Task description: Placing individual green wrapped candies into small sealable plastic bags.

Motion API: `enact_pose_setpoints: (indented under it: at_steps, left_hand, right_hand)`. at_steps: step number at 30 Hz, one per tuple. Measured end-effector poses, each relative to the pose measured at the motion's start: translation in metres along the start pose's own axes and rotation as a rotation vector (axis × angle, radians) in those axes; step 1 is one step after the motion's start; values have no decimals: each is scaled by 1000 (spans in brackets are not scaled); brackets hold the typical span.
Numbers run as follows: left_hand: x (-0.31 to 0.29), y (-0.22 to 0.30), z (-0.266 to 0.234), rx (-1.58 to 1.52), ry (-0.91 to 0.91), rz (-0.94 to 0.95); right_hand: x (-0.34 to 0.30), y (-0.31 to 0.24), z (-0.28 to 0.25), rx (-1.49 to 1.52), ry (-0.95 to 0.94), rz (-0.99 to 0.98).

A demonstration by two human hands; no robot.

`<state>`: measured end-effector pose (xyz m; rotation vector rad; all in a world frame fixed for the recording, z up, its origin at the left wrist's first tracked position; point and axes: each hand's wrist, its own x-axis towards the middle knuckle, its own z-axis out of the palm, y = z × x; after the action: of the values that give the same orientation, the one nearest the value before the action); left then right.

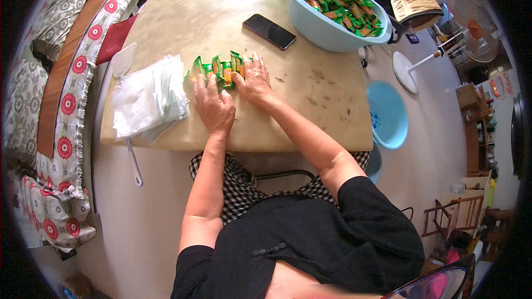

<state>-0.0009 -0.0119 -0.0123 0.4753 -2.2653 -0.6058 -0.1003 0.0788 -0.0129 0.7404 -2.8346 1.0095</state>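
Black-sleeved arms reach out, both hands down flat on the beige table (pixel 310 94).

Left hand (pixel 214 108) and right hand (pixel 254 80) lie side by side, fingers stretched and pressed onto a row of green-wrapped candies (pixel 217 69) at mid-table. Just left sits a stack of clear bags (pixel 149 97); beyond, a black phone (pixel 269 31) and a pale blue basin (pixel 327 30) full of candies.

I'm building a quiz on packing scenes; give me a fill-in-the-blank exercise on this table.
1. Both hands rest on a row of small ____ snack packets.
2. The black phone lies between the hands and the light blue ____ of packets.
3. A stack of clear plastic bags lies beside the ____ hand.

Missing words: green; basin; left
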Motion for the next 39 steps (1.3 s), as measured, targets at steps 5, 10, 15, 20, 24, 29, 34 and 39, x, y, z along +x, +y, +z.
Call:
enact_pose_setpoints:
  at_steps: [5,10,15,20,24,29,34,39]
  left_hand:
    - [-4,-3,-2,84,20,14]
    - [17,4,-8,214,-196,92]
    - [31,-24,-8,304,-426,131]
    - [31,-14,-27,192,-378,242]
    - [28,6,-78,33,-150,373]
    - [56,-50,-133,218,56,104]
    - [73,-105,-128,188,-157,-237]
    - [81,-115,-119,263,-294,-315]
  right_hand:
    - [-14,3,-12,-53,28,-103]
    - [-33,18,-17,-125,-39,-145]
    - [-36,-3,-6,-153,-100,-155]
    - [-37,-7,-7,-163,-55,-115]
    - [-41,-3,-10,-29,83,-153]
    - [-37,3,-7,-14,204,-199]
    - [-32,12,-4,125,280,-135]
    - [-39,23,-13,290,316,-79]
